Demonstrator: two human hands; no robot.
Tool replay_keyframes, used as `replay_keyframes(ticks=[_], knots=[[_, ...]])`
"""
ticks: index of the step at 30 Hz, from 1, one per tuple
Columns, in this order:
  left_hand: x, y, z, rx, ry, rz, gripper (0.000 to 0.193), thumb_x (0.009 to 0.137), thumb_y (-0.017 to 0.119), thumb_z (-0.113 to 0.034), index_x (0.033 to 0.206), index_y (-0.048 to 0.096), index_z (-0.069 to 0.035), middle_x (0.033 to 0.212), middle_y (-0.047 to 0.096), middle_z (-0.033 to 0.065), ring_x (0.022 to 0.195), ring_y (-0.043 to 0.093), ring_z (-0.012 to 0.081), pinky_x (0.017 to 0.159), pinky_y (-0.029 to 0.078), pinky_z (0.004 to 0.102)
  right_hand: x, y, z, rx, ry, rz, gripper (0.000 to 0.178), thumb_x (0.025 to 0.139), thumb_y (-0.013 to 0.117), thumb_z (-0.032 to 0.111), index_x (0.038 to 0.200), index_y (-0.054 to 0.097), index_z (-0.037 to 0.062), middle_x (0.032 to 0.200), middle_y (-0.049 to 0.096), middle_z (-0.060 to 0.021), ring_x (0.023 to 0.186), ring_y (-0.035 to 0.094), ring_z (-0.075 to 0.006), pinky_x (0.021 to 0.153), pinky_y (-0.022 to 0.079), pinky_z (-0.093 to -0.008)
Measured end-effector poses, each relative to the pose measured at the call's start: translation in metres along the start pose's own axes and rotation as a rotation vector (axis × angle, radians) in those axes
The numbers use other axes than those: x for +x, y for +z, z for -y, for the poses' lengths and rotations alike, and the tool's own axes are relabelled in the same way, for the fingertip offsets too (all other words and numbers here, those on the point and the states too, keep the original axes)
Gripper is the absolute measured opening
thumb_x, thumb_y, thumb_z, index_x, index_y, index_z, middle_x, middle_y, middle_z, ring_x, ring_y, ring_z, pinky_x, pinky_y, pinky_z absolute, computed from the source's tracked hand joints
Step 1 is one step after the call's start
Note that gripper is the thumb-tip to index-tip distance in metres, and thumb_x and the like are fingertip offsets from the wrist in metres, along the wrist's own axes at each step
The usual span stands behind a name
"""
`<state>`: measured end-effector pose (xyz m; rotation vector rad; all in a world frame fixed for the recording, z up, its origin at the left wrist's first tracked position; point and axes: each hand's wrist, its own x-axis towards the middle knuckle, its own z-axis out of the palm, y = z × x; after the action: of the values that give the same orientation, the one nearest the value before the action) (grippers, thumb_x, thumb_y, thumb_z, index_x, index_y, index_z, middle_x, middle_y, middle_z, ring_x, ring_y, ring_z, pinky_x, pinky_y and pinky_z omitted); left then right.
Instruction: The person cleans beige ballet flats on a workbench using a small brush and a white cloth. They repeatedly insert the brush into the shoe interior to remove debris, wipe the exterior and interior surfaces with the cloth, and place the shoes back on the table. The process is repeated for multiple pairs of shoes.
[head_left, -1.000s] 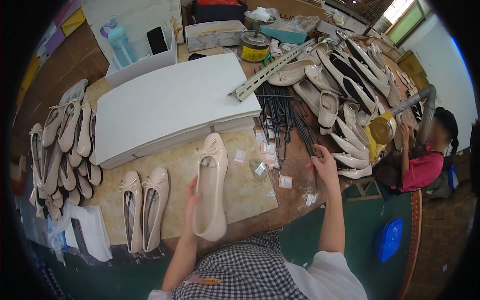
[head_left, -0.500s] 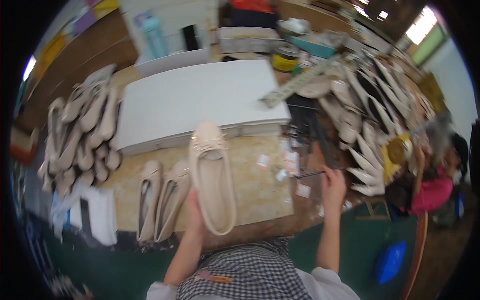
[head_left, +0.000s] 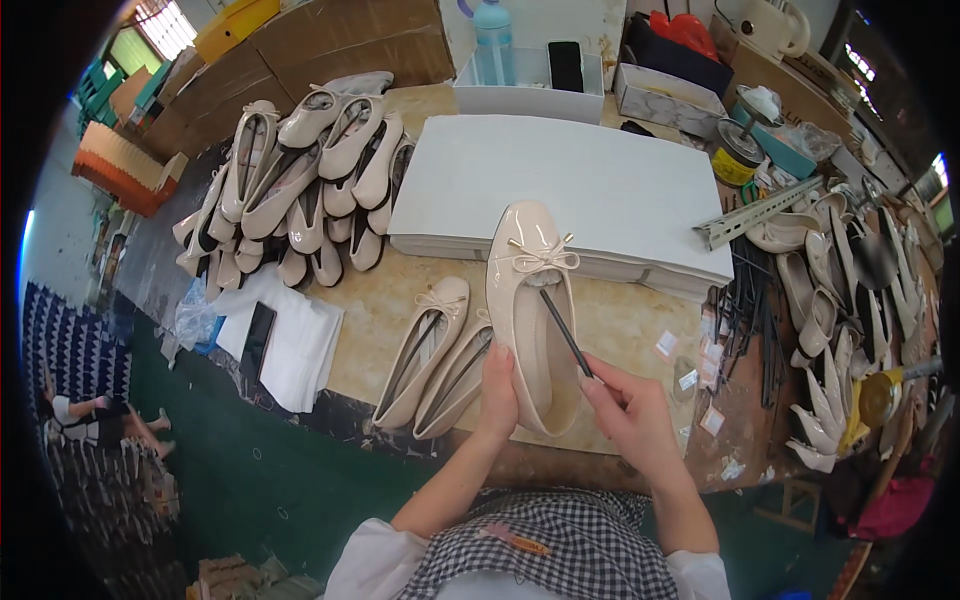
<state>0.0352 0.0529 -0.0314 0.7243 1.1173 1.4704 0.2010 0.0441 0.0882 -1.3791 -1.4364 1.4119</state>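
A glossy beige ballet flat [head_left: 527, 222] with a bow on its toe stands toe-up in my left hand [head_left: 499, 395], which grips it by the left side. Between the thumb and fingers of my right hand [head_left: 628, 408] is a thin black stick [head_left: 567, 334]. Its far end reaches inside the shoe, near the toe opening. Just left of my left hand lie two more beige flats, one [head_left: 441, 306] partly in front of the other [head_left: 462, 370]. Each of them has a dark stick inside. My fingers behind the held shoe are hidden.
White sheets [head_left: 560, 170] are stacked behind the shoe. Piled flats [head_left: 330, 180] stand at the left, beside a phone [head_left: 258, 335] on white paper. At the right lie black sticks [head_left: 765, 330], a metal angle bar [head_left: 755, 212], small stickers [head_left: 712, 420] and more shoes [head_left: 815, 310].
My right hand has come from the black sticks at the right to the held shoe, bringing a stick into its opening. The view has turned, so the table appears shifted rightward.
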Motion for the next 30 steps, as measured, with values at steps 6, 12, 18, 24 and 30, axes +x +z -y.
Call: replay_keyframes(ticks=[6, 12, 18, 24, 30], knots=[[-0.010, 0.000, -0.015, 0.099, 0.013, 0.164, 0.061, 0.097, 0.038, -0.047, 0.130, 0.042, 0.004, 0.115, 0.058, 0.0139, 0.105, 0.056, 0.0210, 0.090, 0.045, 0.0330, 0.010, 0.007, 0.016, 0.029, -0.026, -0.006, 0.030, 0.094, 0.054, 0.009, 0.122, 0.060, 0.0004, 0.058, 0.042, 0.0070, 0.048, 0.034, -0.0012, 0.043, 0.025, -0.0207], [-0.043, 0.032, -0.020, -0.161, 0.028, 0.047, 0.056, 0.098, 0.034, -0.041, 0.130, 0.042, 0.004, 0.114, 0.059, 0.0153, 0.103, 0.059, 0.0234, 0.088, 0.048, 0.0356, 0.013, 0.034, 0.002, -0.467, -0.422, -0.333, 0.023, 0.088, 0.059, 0.011, 0.107, 0.065, 0.0000, 0.059, 0.058, -0.0139, 0.047, 0.056, -0.0269, 0.047, 0.042, -0.0352], [-0.041, 0.024, -0.012, 0.046, -0.230, 0.129, 0.046, 0.093, 0.048, -0.026, 0.129, 0.045, 0.002, 0.118, 0.056, 0.0174, 0.102, 0.058, 0.0258, 0.092, 0.046, 0.0359, -0.005, 0.024, -0.017, -0.646, -0.202, -0.169, 0.026, 0.087, 0.060, 0.009, 0.110, 0.064, -0.0005, 0.064, 0.062, -0.0137, 0.048, 0.058, -0.0264, 0.047, 0.045, -0.0357], [-0.032, -0.029, -0.051, 1.395, 0.421, 0.221, 0.058, 0.072, 0.068, -0.017, 0.127, 0.051, -0.006, 0.120, 0.046, 0.0277, 0.122, 0.037, 0.0448, 0.100, 0.035, 0.0520, -0.032, -0.039, -0.023, -0.456, -0.079, -0.366, 0.025, 0.091, 0.056, 0.008, 0.114, 0.064, -0.0003, 0.067, 0.065, -0.0040, 0.054, 0.045, -0.0046, 0.050, 0.037, -0.0217], [-0.016, -0.087, -0.075, 1.627, 0.348, 0.380, 0.061, 0.073, 0.069, -0.031, 0.128, 0.050, -0.015, 0.125, 0.048, 0.0258, 0.127, 0.034, 0.0409, 0.096, 0.031, 0.0586, -0.034, -0.024, -0.086, -0.431, -0.044, -0.141, 0.023, 0.093, 0.053, 0.013, 0.108, 0.066, -0.0004, 0.069, 0.065, -0.0069, 0.060, 0.055, -0.0108, 0.057, 0.043, -0.0258]])
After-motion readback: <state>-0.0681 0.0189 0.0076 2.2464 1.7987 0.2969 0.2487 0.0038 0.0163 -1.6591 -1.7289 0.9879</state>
